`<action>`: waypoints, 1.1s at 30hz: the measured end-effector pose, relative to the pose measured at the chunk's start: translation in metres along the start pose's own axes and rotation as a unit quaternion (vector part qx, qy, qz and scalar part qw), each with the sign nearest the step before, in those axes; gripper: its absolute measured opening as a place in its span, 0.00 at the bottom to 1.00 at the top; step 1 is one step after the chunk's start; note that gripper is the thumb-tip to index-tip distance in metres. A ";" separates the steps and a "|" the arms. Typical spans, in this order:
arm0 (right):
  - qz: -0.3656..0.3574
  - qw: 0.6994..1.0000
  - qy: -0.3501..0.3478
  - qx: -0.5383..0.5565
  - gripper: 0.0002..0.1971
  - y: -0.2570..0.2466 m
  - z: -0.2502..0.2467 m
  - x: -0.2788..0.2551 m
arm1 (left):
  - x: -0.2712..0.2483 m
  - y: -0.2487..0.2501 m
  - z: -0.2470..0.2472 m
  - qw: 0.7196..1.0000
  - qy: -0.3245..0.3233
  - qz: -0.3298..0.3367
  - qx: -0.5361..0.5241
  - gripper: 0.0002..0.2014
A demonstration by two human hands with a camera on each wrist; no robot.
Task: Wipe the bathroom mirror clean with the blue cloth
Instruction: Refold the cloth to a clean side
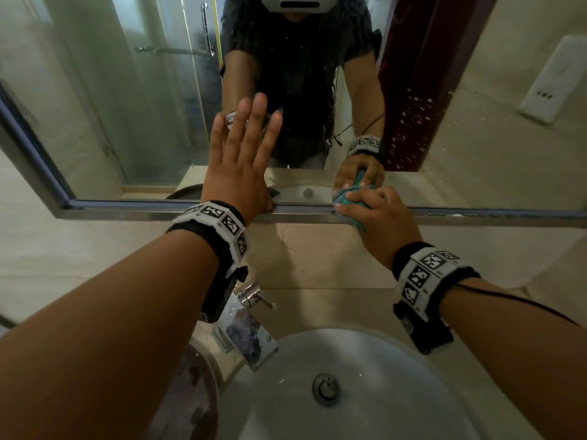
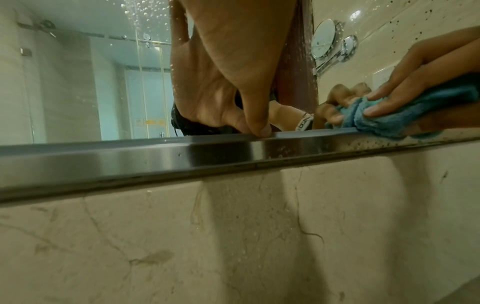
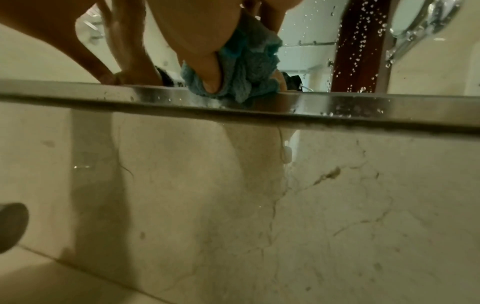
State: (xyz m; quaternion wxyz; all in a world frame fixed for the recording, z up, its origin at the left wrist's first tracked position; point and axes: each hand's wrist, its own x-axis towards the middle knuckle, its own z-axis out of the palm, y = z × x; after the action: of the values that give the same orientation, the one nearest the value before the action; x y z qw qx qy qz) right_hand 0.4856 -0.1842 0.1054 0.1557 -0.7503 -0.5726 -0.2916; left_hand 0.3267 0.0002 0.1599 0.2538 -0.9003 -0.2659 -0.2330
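Observation:
The bathroom mirror [image 1: 143,100] fills the wall ahead, with a steel frame [image 1: 444,214] along its bottom edge. My left hand [image 1: 241,160] lies flat on the glass, fingers straight and pointing up, its thumb [image 2: 261,125] touching the frame [image 2: 130,156]. My right hand [image 1: 371,214] grips the bunched blue cloth [image 1: 344,198] and presses it against the mirror's lower edge, right of the left hand. In the right wrist view the cloth [image 3: 249,67] sits on the frame [image 3: 389,111] under my fingers. Water droplets speckle the glass at the right.
Below the mirror are a beige marble backsplash [image 1: 317,249], a chrome faucet [image 1: 251,300] and a white round sink [image 1: 365,392]. A wall socket plate [image 1: 552,81] sits on the right wall. The mirror reflects a glass shower door and a dark red door.

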 end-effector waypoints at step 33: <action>0.268 0.925 -0.068 0.261 0.05 -0.095 -0.231 -0.027 | -0.098 -0.011 -0.167 0.861 -0.204 0.120 -0.450 0.10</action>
State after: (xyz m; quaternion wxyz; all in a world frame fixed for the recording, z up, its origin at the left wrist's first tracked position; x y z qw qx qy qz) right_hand 0.3308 -0.3079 0.2592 0.3789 -0.8268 -0.4149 -0.0273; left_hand 0.1989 -0.1238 0.2364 -0.2133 -0.9689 -0.0674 -0.1062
